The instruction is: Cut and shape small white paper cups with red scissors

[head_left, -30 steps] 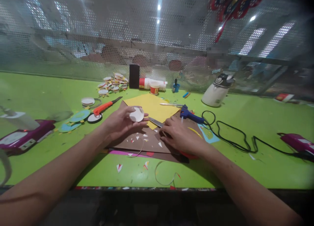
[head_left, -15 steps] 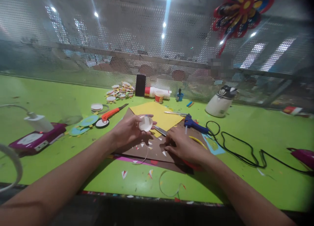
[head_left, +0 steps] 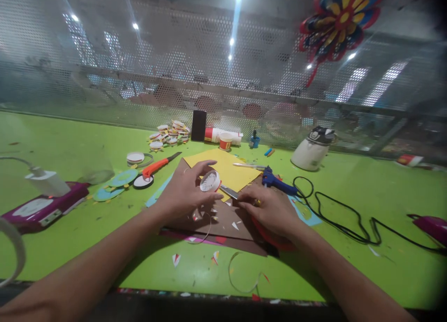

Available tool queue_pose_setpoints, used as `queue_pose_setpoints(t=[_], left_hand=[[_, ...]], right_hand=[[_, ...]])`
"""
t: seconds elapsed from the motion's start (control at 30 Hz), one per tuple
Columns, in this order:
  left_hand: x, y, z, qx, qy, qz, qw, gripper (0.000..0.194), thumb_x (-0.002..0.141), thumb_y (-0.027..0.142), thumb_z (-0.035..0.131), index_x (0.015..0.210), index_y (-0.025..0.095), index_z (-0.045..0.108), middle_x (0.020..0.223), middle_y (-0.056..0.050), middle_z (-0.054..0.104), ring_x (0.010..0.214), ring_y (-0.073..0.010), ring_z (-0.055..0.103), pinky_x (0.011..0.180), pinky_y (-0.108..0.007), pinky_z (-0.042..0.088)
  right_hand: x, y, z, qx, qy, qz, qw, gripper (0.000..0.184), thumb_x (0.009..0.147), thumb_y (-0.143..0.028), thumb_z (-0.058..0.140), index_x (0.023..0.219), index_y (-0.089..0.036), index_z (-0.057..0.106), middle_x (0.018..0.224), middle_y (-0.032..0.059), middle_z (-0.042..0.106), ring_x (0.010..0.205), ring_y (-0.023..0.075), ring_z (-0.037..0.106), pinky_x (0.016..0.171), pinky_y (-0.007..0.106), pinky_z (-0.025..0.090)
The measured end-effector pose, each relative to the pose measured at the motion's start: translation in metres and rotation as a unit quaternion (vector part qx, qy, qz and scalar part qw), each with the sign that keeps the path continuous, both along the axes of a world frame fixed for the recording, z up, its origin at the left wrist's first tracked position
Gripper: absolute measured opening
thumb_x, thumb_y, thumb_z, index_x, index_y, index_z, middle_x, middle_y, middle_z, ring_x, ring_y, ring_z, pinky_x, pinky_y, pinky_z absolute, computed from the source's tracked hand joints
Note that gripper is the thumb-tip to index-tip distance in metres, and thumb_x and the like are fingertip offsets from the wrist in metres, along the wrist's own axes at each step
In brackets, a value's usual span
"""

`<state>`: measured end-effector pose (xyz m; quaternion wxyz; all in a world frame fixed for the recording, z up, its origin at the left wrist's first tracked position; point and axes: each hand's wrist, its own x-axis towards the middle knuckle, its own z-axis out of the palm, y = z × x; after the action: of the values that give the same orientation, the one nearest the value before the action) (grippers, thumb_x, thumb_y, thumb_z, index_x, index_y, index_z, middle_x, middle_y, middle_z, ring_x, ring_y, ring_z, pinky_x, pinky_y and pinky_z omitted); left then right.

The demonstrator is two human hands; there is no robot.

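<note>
My left hand [head_left: 188, 184] is closed round a cut-off paper cup base [head_left: 210, 181], a small white round piece with a red edge. Its whitish inner side is tilted partly toward me. In my right hand [head_left: 267, 205] is a pair of scissors [head_left: 229, 192]; the silver blade points left, close by the cup base. A red handle [head_left: 274, 236] shows under that palm, mostly hidden. Both hands are above a brown board [head_left: 223, 224] strewn with small white paper scraps [head_left: 235, 226]. Yellow paper [head_left: 225, 166] lies at the board's far side.
A blue glue gun [head_left: 279, 181] with a black cord lies right of the board. An orange-handled cutting tool [head_left: 155, 167] lies left, near blue paper rings [head_left: 124, 177]. Behind are finished cup pieces [head_left: 171, 133], a phone [head_left: 199, 125], paper cups [head_left: 225, 141] and a white jug [head_left: 312, 149].
My left hand has turned the cup base, so its inner side and red edge now show. My right hand has shifted slightly, still holding the scissors. The view has moved a little.
</note>
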<state>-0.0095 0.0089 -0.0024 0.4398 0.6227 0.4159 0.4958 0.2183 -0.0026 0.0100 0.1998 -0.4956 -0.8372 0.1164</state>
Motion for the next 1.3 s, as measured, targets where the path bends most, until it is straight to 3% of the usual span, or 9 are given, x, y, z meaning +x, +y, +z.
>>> queue_pose_setpoints(t=[0.17, 0.33, 0.63, 0.8, 0.9, 1.07, 1.17, 1.2, 1.3], left_hand=[[-0.004, 0.007, -0.009, 0.111, 0.127, 0.038, 0.985, 0.067, 0.058, 0.033, 0.088, 0.121, 0.027, 0.063, 0.124, -0.011, 0.063, 0.121, -0.0335, 0.055, 0.102, -0.046, 0.043], [-0.006, 0.010, -0.013, 0.212, 0.247, 0.062, 0.944, 0.062, 0.068, 0.049, 0.081, 0.120, 0.024, 0.059, 0.121, -0.010, 0.061, 0.116, -0.0307, 0.055, 0.101, -0.044, 0.041], [-0.007, 0.014, -0.016, 0.240, 0.267, 0.075, 0.930, 0.057, 0.068, 0.050, 0.081, 0.113, 0.023, 0.060, 0.114, -0.009, 0.061, 0.109, -0.0294, 0.056, 0.097, -0.042, 0.043], [-0.006, 0.011, -0.003, 0.119, 0.228, 0.087, 0.963, 0.051, 0.069, 0.052, 0.079, 0.106, 0.019, 0.065, 0.109, -0.010, 0.064, 0.104, -0.0313, 0.059, 0.090, -0.042, 0.047], [-0.007, 0.011, 0.007, 0.023, 0.140, 0.083, 0.986, 0.042, 0.069, 0.044, 0.080, 0.097, 0.016, 0.068, 0.100, -0.010, 0.068, 0.095, -0.0291, 0.063, 0.085, -0.039, 0.049], [-0.022, 0.023, 0.010, -0.058, 0.045, 0.082, 0.994, 0.034, 0.060, 0.029, 0.087, 0.087, 0.017, 0.071, 0.086, -0.008, 0.069, 0.080, -0.0228, 0.064, 0.069, -0.030, 0.049], [-0.035, 0.032, 0.009, -0.079, 0.026, 0.085, 0.993, 0.036, 0.068, 0.037, 0.082, 0.096, 0.018, 0.072, 0.096, -0.009, 0.071, 0.076, -0.0186, 0.062, 0.063, -0.027, 0.048], [-0.039, 0.035, 0.008, -0.102, -0.027, 0.067, 0.992, 0.033, 0.072, 0.038, 0.080, 0.097, 0.018, 0.072, 0.100, -0.008, 0.071, 0.075, -0.0166, 0.061, 0.061, -0.024, 0.047], [-0.048, 0.041, 0.006, -0.129, -0.069, 0.033, 0.989, 0.026, 0.087, 0.037, 0.064, 0.099, 0.015, 0.069, 0.091, -0.008, 0.071, 0.072, -0.0154, 0.062, 0.058, -0.023, 0.048]], right_hand=[[0.000, 0.002, -0.004, 0.020, -0.012, -0.016, 1.000, 0.011, 0.087, -0.013, 0.067, 0.087, -0.020, 0.075, 0.092, 0.0042, 0.075, 0.082, 0.0184, 0.065, 0.070, 0.028, 0.044], [0.001, 0.005, -0.010, 0.029, -0.006, -0.001, 1.000, 0.008, 0.087, -0.015, 0.066, 0.086, -0.019, 0.073, 0.087, 0.0046, 0.071, 0.083, 0.0188, 0.063, 0.072, 0.029, 0.045], [0.003, 0.008, -0.014, 0.036, 0.003, 0.001, 0.999, 0.011, 0.087, -0.012, 0.064, 0.082, -0.019, 0.072, 0.086, 0.0053, 0.069, 0.084, 0.0199, 0.061, 0.073, 0.030, 0.045], [0.001, 0.004, -0.011, 0.027, 0.008, -0.007, 1.000, 0.014, 0.090, -0.017, 0.061, 0.086, -0.019, 0.075, 0.086, 0.0059, 0.073, 0.080, 0.0201, 0.063, 0.070, 0.031, 0.045], [0.000, 0.003, -0.012, 0.016, 0.019, -0.005, 1.000, 0.016, 0.091, -0.017, 0.060, 0.088, -0.019, 0.075, 0.087, 0.0061, 0.074, 0.081, 0.0207, 0.064, 0.071, 0.031, 0.046], [-0.001, 0.002, -0.015, 0.006, 0.038, 0.000, 0.999, 0.017, 0.090, -0.016, 0.059, 0.091, -0.021, 0.075, 0.092, 0.0049, 0.077, 0.085, 0.0206, 0.065, 0.075, 0.031, 0.048], [-0.001, 0.001, -0.017, 0.009, 0.047, -0.008, 0.999, 0.018, 0.089, -0.016, 0.059, 0.096, -0.021, 0.075, 0.093, 0.0055, 0.077, 0.084, 0.0213, 0.066, 0.074, 0.031, 0.048], [-0.002, 0.001, -0.017, 0.012, 0.049, -0.011, 0.999, 0.018, 0.089, -0.016, 0.059, 0.098, -0.020, 0.075, 0.093, 0.0061, 0.077, 0.083, 0.0218, 0.066, 0.073, 0.031, 0.048], [-0.002, 0.000, -0.017, 0.020, 0.051, -0.008, 0.998, 0.019, 0.089, -0.016, 0.058, 0.098, -0.019, 0.075, 0.094, 0.0070, 0.077, 0.082, 0.0222, 0.066, 0.072, 0.032, 0.048]])
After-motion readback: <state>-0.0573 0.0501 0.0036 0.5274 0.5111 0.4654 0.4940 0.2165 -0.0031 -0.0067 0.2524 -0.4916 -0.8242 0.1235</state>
